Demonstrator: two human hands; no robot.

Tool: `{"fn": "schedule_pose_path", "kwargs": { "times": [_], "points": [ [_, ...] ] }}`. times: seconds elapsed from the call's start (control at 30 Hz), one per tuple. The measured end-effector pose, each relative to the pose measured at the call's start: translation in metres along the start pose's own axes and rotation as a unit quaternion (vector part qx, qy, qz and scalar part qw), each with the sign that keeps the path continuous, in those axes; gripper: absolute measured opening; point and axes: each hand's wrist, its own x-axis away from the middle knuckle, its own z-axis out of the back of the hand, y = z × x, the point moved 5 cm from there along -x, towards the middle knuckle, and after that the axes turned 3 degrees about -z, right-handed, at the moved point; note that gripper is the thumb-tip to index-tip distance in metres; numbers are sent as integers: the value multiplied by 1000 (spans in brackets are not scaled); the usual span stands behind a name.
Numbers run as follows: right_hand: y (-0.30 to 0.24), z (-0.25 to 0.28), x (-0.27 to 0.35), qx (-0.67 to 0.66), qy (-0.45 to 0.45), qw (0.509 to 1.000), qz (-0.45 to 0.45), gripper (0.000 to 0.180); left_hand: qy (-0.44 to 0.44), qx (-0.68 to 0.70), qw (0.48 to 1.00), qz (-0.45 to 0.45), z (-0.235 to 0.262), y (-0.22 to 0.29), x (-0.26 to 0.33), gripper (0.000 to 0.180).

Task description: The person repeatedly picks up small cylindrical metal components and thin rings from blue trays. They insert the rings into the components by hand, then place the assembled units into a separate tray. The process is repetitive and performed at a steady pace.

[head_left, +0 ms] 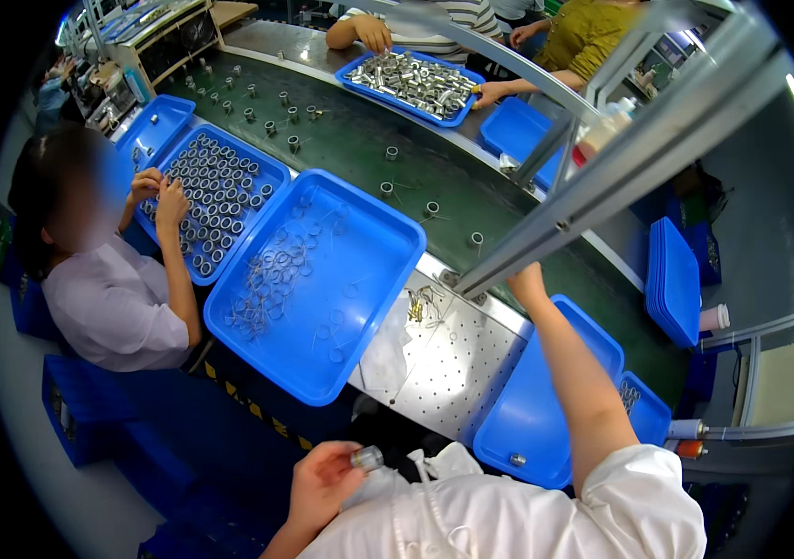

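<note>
My left hand (321, 486) is closed, close to my body at the lower edge, and pinches a short shiny metal cylinder (367, 457). My right arm reaches out over a blue tray (546, 373) toward the green conveyor belt (593, 307). Only part of my right hand (526, 281) shows, since the slanted metal post (593, 177) covers its fingers; what it touches is hidden. One small metal cylinder (517, 459) lies in the near end of that blue tray.
A large blue tray (360, 270) holds thin wire rings (280, 265). Small brass-coloured pieces (418, 307) lie on the perforated metal table (458, 373). Metal cylinders (432, 208) stand along the belt. At left, a co-worker handles a tray of rings (215, 191); others work across the belt.
</note>
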Motion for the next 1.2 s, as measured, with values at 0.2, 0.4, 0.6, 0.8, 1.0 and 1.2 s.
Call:
{"fn": "schedule_pose_path", "kwargs": {
  "times": [0.2, 0.4, 0.6, 0.8, 1.0, 1.2],
  "points": [
    [-43, -48, -67, 4, -55, 997, 46, 19, 114, -3, 993, -1, 43, -11, -6, 29],
    [-40, -60, -83, 45, -64, 996, 51, 11, 74, -35, 996, 42, 52, -16, -23, 30],
    [-75, -65, -117, 107, -26, 964, 243, 20, 78, -38, 995, 54, 60, -23, -33, 29],
    [-91, -88, -129, 220, -99, 893, 380, 13, 107, -31, 991, 69, 62, -24, -29, 29],
    [-75, -69, -125, 184, -55, 933, 305, 6, 113, -108, 982, 101, 52, -7, -32, 30],
    [2, 14, -54, -179, 48, 983, 13, 11, 70, -148, 982, 89, 29, 0, -42, 25]
  ]
}}
